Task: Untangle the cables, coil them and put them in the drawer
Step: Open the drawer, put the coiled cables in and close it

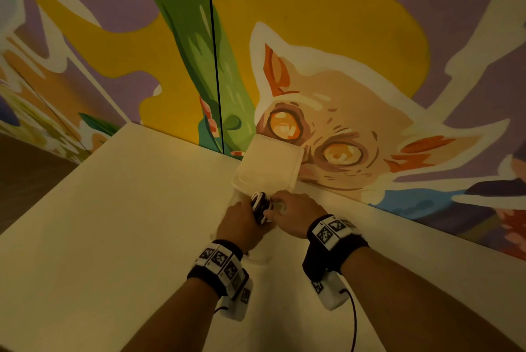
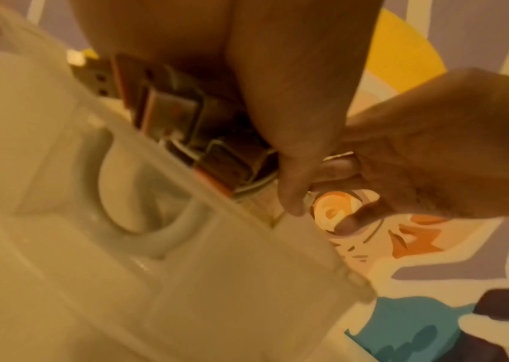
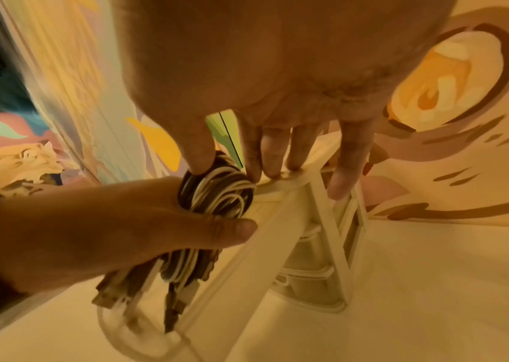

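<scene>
A coil of black and white cables [image 1: 259, 205] is gripped in my left hand [image 1: 242, 223], right at the front of a translucent plastic drawer box [image 1: 270, 163]. In the right wrist view the coil [image 3: 219, 193] stands upright with its plugs [image 3: 107, 294] hanging below my left hand [image 3: 92, 220]. My right hand [image 3: 228, 169] pinches the top of the coil between thumb and forefinger. Its other fingertips [image 3: 293, 164] rest on the drawer's rim [image 3: 318, 196]. The left wrist view shows USB plugs [image 2: 101, 80] above the drawer's ring handle [image 2: 154, 240].
The drawer box stands on a white table [image 1: 113, 223] against a painted mural wall [image 1: 341, 81]. The table's left edge drops to a dark floor [image 1: 25, 175]. Bare tabletop lies left of and in front of my hands.
</scene>
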